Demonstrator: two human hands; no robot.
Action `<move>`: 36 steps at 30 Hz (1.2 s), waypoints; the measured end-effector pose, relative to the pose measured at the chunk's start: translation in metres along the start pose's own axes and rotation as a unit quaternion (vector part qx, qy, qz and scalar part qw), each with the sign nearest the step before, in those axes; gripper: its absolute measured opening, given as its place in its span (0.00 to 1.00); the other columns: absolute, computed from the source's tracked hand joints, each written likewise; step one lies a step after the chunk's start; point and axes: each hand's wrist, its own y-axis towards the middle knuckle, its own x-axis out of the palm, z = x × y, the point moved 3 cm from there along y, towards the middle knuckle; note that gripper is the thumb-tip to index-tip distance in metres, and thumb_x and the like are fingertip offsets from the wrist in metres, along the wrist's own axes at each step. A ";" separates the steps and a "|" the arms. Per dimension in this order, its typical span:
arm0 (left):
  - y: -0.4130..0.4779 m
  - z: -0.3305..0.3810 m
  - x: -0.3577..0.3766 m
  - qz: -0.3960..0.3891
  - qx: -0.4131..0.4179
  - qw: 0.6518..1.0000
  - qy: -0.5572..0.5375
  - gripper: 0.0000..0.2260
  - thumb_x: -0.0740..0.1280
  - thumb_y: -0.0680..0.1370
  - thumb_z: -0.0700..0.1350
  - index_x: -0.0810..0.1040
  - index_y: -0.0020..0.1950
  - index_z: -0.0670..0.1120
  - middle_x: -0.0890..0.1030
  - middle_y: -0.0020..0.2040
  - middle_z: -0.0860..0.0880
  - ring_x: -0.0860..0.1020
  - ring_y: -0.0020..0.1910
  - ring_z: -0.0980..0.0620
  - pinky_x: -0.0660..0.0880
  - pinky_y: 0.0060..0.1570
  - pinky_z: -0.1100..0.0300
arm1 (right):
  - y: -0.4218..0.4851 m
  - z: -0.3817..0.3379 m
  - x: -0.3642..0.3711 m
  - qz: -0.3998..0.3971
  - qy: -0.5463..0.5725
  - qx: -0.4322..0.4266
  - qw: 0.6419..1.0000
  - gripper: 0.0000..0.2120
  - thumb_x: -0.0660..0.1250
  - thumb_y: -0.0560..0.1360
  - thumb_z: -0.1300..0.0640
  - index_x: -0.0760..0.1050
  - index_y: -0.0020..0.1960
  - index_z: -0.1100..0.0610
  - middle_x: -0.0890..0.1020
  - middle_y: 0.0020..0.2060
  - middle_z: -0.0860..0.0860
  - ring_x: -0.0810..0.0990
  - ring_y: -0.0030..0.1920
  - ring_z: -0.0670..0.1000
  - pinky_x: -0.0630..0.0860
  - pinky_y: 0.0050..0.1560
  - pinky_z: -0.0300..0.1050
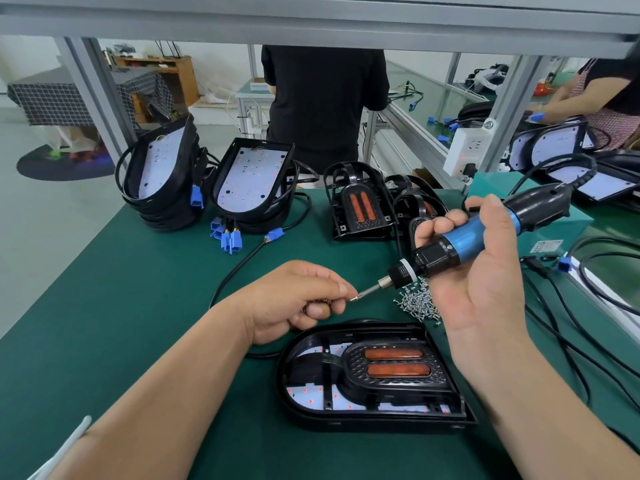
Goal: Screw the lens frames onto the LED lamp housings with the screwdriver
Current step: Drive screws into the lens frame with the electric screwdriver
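A black LED lamp housing [349,415] lies flat on the green mat near me, with a black lens frame [391,368] carrying two orange lenses set into it. My right hand [485,282] grips a blue-and-black electric screwdriver [478,233], tilted with its bit pointing down-left. My left hand [298,299] pinches a small screw [354,298] at the bit's tip and holds several more screws in its curled fingers. Both hands hover above the housing's far edge.
A pile of loose screws [417,303] lies just behind the housing. Stacked housings with blue connectors [228,188] stand at the back left, spare lens frames [363,202] at the back centre. Black cables [588,341] trail on the right. Two people work beyond the bench.
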 end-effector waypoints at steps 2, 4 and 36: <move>-0.002 0.002 -0.001 0.005 -0.009 0.997 0.077 0.07 0.72 0.80 0.42 0.87 0.43 0.48 0.76 0.37 0.49 0.63 0.28 0.57 0.55 0.24 0.67 | -0.004 -0.002 0.006 -0.027 -0.006 0.007 1.000 0.06 0.69 0.83 0.53 0.75 0.54 0.56 0.76 0.39 0.50 0.76 0.38 0.49 0.80 0.51 0.49; -0.007 0.004 -0.003 0.007 -0.014 0.987 0.162 0.08 0.75 0.78 0.49 0.85 0.39 0.50 0.72 0.33 0.53 0.62 0.27 0.57 0.55 0.25 0.65 | -0.010 -0.003 0.011 -0.059 -0.012 0.019 0.998 0.06 0.68 0.83 0.53 0.75 0.54 0.55 0.76 0.39 0.49 0.76 0.38 0.48 0.80 0.49 0.47; -0.019 0.017 0.016 0.000 0.072 0.942 0.329 0.08 0.75 0.77 0.46 0.84 0.39 0.53 0.78 0.27 0.61 0.73 0.26 0.65 0.67 0.29 0.74 | -0.061 0.020 0.044 -0.233 -0.125 0.097 0.960 0.06 0.62 0.81 0.55 0.75 0.56 0.53 0.73 0.36 0.49 0.74 0.36 0.48 0.79 0.44 0.46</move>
